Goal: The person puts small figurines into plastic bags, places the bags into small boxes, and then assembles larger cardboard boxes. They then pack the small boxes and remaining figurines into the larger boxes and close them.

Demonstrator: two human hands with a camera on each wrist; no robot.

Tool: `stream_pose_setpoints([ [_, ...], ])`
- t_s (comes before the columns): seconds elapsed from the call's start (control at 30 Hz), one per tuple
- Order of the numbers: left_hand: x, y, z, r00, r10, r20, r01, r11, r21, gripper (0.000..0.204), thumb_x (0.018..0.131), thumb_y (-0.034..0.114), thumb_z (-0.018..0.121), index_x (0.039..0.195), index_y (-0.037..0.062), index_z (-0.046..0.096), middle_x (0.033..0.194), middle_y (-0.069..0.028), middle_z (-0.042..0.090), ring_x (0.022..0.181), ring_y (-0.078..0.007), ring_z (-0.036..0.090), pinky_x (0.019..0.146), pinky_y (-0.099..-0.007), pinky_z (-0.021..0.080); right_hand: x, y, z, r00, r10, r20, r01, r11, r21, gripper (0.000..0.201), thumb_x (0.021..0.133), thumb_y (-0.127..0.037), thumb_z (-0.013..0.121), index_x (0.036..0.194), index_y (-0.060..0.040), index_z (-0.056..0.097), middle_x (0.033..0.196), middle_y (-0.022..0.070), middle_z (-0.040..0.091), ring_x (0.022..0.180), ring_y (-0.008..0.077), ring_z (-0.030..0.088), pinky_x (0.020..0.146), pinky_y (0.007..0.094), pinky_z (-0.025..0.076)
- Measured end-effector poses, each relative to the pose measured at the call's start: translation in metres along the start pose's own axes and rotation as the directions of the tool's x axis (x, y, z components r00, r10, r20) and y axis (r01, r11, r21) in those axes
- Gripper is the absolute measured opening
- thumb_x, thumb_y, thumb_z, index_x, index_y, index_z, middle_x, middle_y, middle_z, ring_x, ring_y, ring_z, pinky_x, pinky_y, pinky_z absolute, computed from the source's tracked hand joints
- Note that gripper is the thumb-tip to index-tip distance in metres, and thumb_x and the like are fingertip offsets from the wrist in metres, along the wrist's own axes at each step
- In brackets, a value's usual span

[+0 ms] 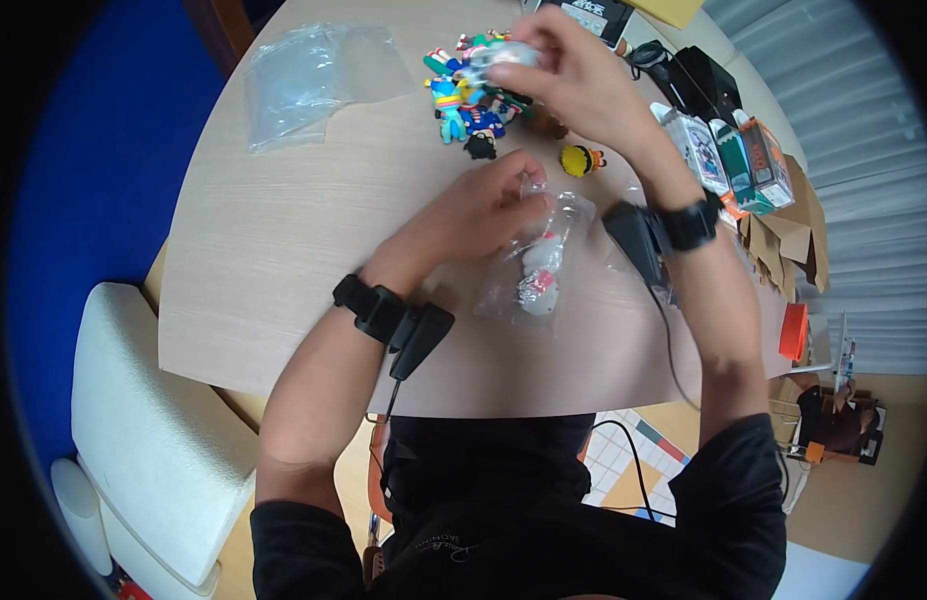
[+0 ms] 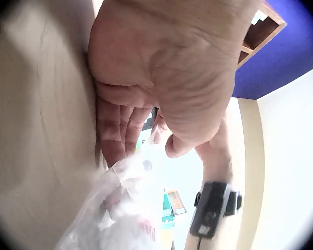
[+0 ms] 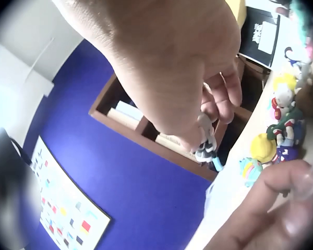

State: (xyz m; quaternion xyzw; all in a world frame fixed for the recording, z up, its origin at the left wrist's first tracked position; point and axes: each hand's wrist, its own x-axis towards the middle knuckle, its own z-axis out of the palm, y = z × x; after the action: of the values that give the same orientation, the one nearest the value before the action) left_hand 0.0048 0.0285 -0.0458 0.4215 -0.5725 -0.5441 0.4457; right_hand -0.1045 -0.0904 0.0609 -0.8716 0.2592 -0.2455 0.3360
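Note:
Pinched at its top by my left hand (image 1: 468,215) is a clear plastic bag (image 1: 573,225), which lies toward me on the table. Inside the bag is a white toy figure (image 1: 539,298) with pink-red parts. My right hand (image 1: 583,85) is raised over a pile of small colourful figurines (image 1: 483,120) and holds a small whitish-grey figurine (image 3: 206,146) between thumb and fingers. This figurine is blurred in the head view. A yellow-headed figurine (image 1: 577,160) lies apart from the pile, below my right hand.
Flat clear plastic bags (image 1: 308,85) lie at the table's far left. Along the right side stand toy boxes (image 1: 698,150), an orange box (image 1: 765,165) and torn brown paper (image 1: 783,250). A black case (image 1: 703,82) with a cable sits behind them. A white seat (image 1: 148,420) stands left of the table.

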Motion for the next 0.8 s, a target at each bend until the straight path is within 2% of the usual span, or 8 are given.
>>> stream_pose_setpoints([
  [0.1,0.001,0.008,-0.001,0.999,0.028,0.016,-0.028,1.0,0.005,0.016,0.095,0.015,0.059,0.107,0.0049,0.055,0.093,0.0003,0.061,0.075,-0.0065,0.055,0.067,-0.0226,0.046,-0.048,0.029,-0.012,0.973,0.12,-0.198,-0.071,0.968,0.239,0.031,0.086,-0.016,0.073,0.109,-0.0042,0.056,0.093,0.0008,0.057,0.079,0.005,0.058,0.066,0.021,0.047],
  [0.2,0.002,0.009,0.0,0.999,0.047,0.025,-0.046,0.998,-0.039,0.014,0.095,0.012,0.059,0.106,0.0047,0.056,0.094,0.0006,0.061,0.081,-0.0064,0.055,0.071,-0.0222,0.046,-0.091,0.043,-0.018,0.956,0.251,-0.149,-0.208,0.944,0.255,0.03,0.088,-0.012,0.07,0.112,-0.0037,0.054,0.096,0.0021,0.057,0.08,0.007,0.061,0.068,0.0222,0.049],
  [0.23,0.001,0.013,0.002,0.999,0.039,0.017,-0.039,0.998,-0.041,0.014,0.094,0.011,0.059,0.106,0.0039,0.056,0.094,-0.0006,0.061,0.083,-0.0073,0.056,0.072,-0.0233,0.047,-0.099,0.039,-0.015,0.954,0.266,-0.14,-0.196,0.903,0.382,0.028,0.09,-0.007,0.067,0.114,-0.0027,0.053,0.099,0.0039,0.057,0.08,0.0087,0.063,0.07,0.0218,0.05],
  [0.33,-0.003,0.021,0.007,0.999,-0.008,-0.032,0.005,0.996,-0.093,0.013,0.094,0.009,0.059,0.106,0.0032,0.057,0.096,-0.0014,0.062,0.088,-0.0081,0.057,0.075,-0.0241,0.048,-0.115,0.03,-0.016,0.953,0.295,-0.062,-0.213,0.804,0.555,0.026,0.091,-0.004,0.064,0.114,-0.0016,0.052,0.101,0.005,0.058,0.081,0.0105,0.065,0.073,0.0215,0.051],
  [0.37,-0.003,0.023,0.008,0.998,-0.03,-0.051,0.024,0.993,-0.119,0.013,0.094,0.008,0.058,0.106,0.0033,0.057,0.096,-0.0013,0.062,0.09,-0.0081,0.057,0.076,-0.024,0.048,-0.118,0.025,-0.017,0.954,0.295,-0.055,-0.214,0.796,0.566,0.026,0.091,-0.005,0.064,0.114,-0.001,0.051,0.101,0.0045,0.059,0.078,0.0091,0.064,0.069,0.021,0.05],
  [0.47,-0.002,0.015,0.005,0.998,0.035,-0.06,-0.045,0.984,-0.171,0.013,0.095,0.008,0.058,0.108,0.0038,0.057,0.099,-0.0003,0.061,0.094,-0.0075,0.058,0.08,-0.0229,0.048,-0.119,0.027,-0.024,0.959,0.283,0.018,-0.254,0.829,0.498,0.026,0.092,-0.001,0.062,0.116,-0.002,0.052,0.11,0.0057,0.055,0.082,0.0089,0.063,0.069,0.0228,0.052],
  [0.57,-0.003,0.02,0.003,0.999,-0.012,-0.043,0.005,0.986,-0.167,0.012,0.096,0.009,0.059,0.107,0.005,0.057,0.101,0.001,0.061,0.094,-0.0062,0.057,0.081,-0.0216,0.047,-0.124,0.024,-0.03,0.963,0.239,0.126,-0.27,0.883,0.385,0.027,0.09,-0.001,0.065,0.114,-0.0033,0.054,0.107,0.0035,0.056,0.078,0.0077,0.061,0.066,0.0215,0.049],
  [0.8,-0.004,0.017,0.012,1.0,-0.009,-0.017,0.004,0.962,-0.274,0.013,0.096,0.012,0.062,0.106,0.0061,0.057,0.101,0.0027,0.059,0.09,-0.0033,0.054,0.077,-0.0189,0.044,-0.128,0.036,-0.022,0.978,0.2,0.061,-0.209,0.936,0.284,0.025,0.088,-0.003,0.068,0.111,-0.0048,0.057,0.095,-0.0002,0.058,0.074,0.0051,0.057,0.063,0.0195,0.045],
])
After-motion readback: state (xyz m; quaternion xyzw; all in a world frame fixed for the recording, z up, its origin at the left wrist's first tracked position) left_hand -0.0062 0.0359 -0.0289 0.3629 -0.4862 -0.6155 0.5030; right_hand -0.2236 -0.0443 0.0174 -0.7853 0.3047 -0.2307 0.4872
